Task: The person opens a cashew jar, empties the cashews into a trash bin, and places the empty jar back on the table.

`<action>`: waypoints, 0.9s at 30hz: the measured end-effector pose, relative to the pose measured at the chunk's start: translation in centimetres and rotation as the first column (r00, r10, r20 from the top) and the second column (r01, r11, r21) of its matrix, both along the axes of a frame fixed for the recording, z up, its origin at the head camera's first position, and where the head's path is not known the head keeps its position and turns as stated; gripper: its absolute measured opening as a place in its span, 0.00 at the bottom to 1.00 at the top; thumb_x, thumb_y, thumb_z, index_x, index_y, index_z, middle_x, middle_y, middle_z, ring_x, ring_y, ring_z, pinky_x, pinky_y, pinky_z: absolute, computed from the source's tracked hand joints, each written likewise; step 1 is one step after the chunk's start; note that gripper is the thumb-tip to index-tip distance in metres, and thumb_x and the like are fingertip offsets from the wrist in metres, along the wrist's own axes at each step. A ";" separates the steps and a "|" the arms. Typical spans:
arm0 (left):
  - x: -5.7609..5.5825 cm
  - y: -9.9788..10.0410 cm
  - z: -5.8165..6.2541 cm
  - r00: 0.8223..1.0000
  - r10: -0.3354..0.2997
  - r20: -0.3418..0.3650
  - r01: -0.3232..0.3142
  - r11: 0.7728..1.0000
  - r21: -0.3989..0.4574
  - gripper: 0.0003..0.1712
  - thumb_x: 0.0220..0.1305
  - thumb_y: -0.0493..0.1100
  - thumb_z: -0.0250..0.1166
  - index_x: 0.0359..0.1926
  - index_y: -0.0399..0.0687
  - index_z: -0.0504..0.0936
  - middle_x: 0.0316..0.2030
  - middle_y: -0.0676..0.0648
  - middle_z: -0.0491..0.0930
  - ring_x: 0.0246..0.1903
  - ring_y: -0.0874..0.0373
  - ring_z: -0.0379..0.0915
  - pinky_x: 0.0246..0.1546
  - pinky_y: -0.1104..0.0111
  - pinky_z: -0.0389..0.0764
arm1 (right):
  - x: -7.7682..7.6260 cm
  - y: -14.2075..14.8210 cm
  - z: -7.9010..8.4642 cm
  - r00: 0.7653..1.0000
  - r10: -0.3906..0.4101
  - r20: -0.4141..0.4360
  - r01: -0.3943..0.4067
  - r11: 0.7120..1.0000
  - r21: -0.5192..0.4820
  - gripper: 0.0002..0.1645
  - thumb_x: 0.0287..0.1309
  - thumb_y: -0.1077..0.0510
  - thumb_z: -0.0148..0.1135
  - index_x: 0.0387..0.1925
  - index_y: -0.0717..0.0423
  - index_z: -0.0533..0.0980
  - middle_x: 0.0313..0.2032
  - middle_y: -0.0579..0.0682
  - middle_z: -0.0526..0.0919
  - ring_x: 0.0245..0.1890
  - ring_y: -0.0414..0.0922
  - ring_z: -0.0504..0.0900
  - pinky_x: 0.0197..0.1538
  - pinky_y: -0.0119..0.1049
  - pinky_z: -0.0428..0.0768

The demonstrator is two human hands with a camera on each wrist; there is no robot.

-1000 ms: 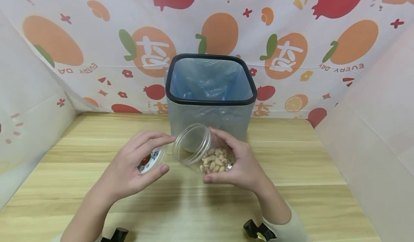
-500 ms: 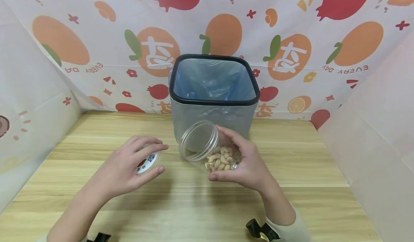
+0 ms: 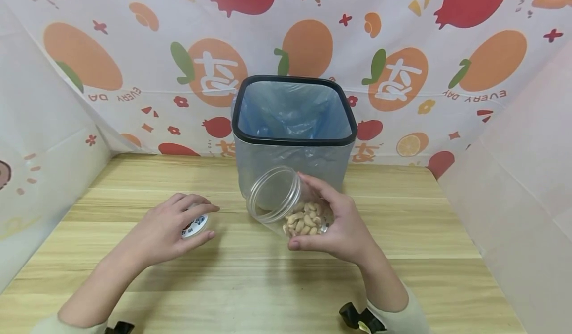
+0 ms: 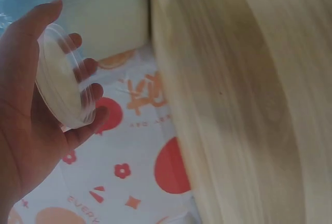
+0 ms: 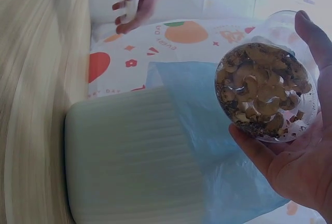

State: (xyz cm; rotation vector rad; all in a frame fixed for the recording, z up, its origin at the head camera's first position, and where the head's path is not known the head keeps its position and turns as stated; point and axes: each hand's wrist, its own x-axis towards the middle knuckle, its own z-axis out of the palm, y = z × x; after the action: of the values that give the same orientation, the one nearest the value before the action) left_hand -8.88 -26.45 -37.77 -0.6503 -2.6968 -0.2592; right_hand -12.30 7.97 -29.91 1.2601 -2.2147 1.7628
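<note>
My right hand (image 3: 337,227) grips a clear plastic jar (image 3: 272,195) around its side, with the uncovered mouth tilted toward the left. Pale cashews (image 3: 305,220) fill the lower part of it. Through the jar's base in the right wrist view, brownish nuts (image 5: 262,86) and dark crumbs show. To the left, my left hand (image 3: 165,232) holds a round lid (image 3: 195,226) above the table, its printed face partly covered by the fingers. In the left wrist view the clear-rimmed lid (image 4: 59,76) sits between thumb and fingers.
A grey trash bin (image 3: 290,156) with a black rim and a blue bag (image 3: 290,108) inside stands behind the jar. Fruit-patterned cloth (image 3: 147,71) hangs at the back, with pale side walls. Beneath is a wooden table (image 3: 250,294).
My left hand has moved left with the lid, away from the jar's mouth. Jar and right hand have shifted only slightly in the view, along with the camera.
</note>
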 end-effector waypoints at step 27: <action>-1.9 -2.4 -3.3 0.985 0.004 0.174 -0.002 1.000 -0.009 0.25 0.47 0.60 0.68 0.47 0.61 0.79 0.47 0.56 0.74 0.48 0.54 0.68 0.37 0.61 0.74 | 0.1 -0.4 -0.2 1.000 -0.021 -0.020 0.021 0.999 0.026 0.57 0.21 0.62 0.81 0.61 0.54 0.66 0.57 0.48 0.73 0.54 0.45 0.73 0.57 0.47 0.71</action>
State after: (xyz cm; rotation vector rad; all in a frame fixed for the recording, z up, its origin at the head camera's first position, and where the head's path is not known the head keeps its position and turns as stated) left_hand -10.74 -28.87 -41.04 -0.6541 -2.8667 -0.3168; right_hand -12.22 7.61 -30.08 1.2486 -2.2400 1.7121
